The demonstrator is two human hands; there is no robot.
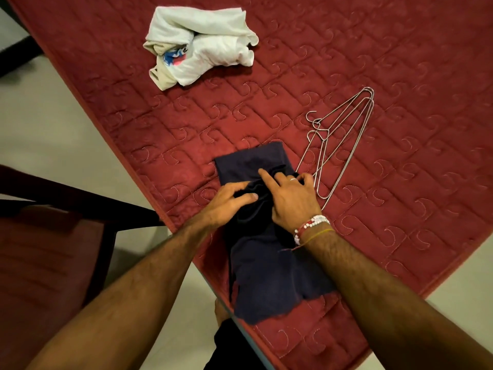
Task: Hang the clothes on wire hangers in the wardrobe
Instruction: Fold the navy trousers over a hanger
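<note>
Surface: red quilted mattress (pixel 400 62), pale floor (pixel 53 129), dark chair (pixel 53 249) at left | navy garment (pixel 266 263) on near edge | left hand (pixel 229 202) and right hand (pixel 290 198) close together, both gripping its bunched cloth | wire hangers (pixel 344 134) just beside right hand | white garment (pixel 202 46) crumpled, well apart

Red quilted mattress (pixel 373 62) with swirly stitching takes up most of the shot. Just left of the mattress sits a dark wooden chair (pixel 48 249) with a reddish seat. Pale floor (pixel 40 124) shows on the mattress's left side.
</note>
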